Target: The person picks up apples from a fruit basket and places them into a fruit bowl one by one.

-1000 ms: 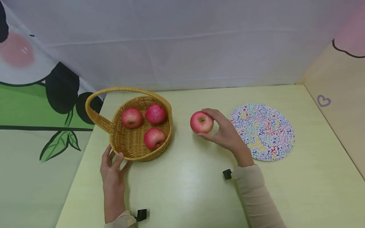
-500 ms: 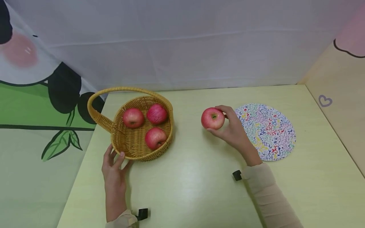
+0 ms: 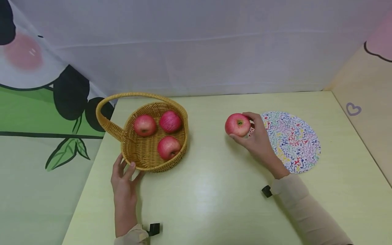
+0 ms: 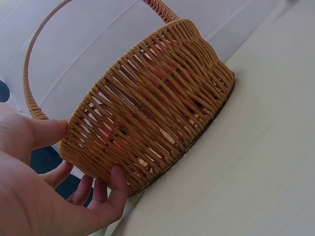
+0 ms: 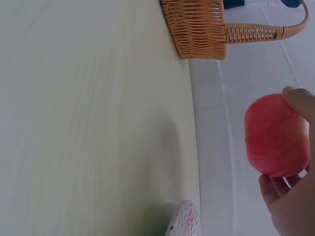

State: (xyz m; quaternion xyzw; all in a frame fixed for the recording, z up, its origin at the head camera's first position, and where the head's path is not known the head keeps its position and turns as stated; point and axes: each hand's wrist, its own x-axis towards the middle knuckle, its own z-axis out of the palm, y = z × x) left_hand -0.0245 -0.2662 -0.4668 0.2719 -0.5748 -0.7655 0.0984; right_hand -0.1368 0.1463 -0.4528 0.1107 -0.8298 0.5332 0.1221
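Observation:
In the head view a red apple [image 3: 237, 125] is held between the thumb and fingers of my right hand [image 3: 260, 143], just left of the round patterned plate [image 3: 295, 144]. The right wrist view shows this apple [image 5: 276, 135] raised off the table, its shadow below. My left hand [image 3: 125, 185] holds the near left side of the wicker basket [image 3: 139, 149], thumb at the rim. From the left wrist, the fingers [image 4: 118, 189] curl against the lower wall of the basket [image 4: 147, 108]. Inside it lie three red apples [image 3: 144, 125], apart from one another.
The basket's tall handle [image 3: 134, 95] arches over its far left side. A pale table [image 3: 196, 204] carries everything, with a grey cloth [image 3: 196, 51] behind its far edge. A small black block [image 3: 154, 229] sits at the left cuff, another black block [image 3: 266, 191] at the right cuff.
My right hand has moved right with the apple, bringing it closer to the plate and partly over its left edge in view. The left hand still holds the basket in place.

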